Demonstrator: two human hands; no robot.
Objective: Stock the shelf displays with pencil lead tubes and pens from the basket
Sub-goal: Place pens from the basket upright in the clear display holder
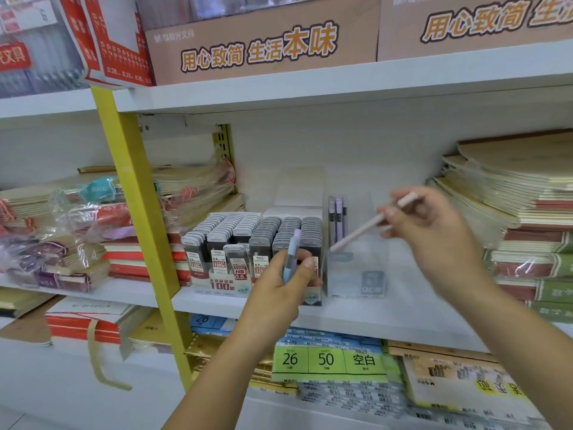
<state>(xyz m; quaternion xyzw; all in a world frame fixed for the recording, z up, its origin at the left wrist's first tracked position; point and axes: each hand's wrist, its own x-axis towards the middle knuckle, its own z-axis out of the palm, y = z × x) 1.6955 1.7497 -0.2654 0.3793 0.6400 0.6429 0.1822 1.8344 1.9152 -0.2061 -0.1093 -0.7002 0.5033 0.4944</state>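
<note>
My right hand (434,225) pinches a pale pink pen (366,228), held slanted with its lower tip over the clear plastic pen holder (353,274) on the middle shelf. A few grey and purple pens (337,215) stand upright at the holder's back left. My left hand (279,283) grips blue and purple pens (291,256) upright, just in front of the lead tube display (223,243), whose rows are packed with grey lead tubes. The basket is out of view.
Stacks of notebooks (511,206) lie right of the holder, and wrapped notebook bundles (77,231) fill the left bay. A yellow upright post (139,218) divides the bays. The shelf edge (372,324) runs below; label packs (328,361) fill the shelf underneath.
</note>
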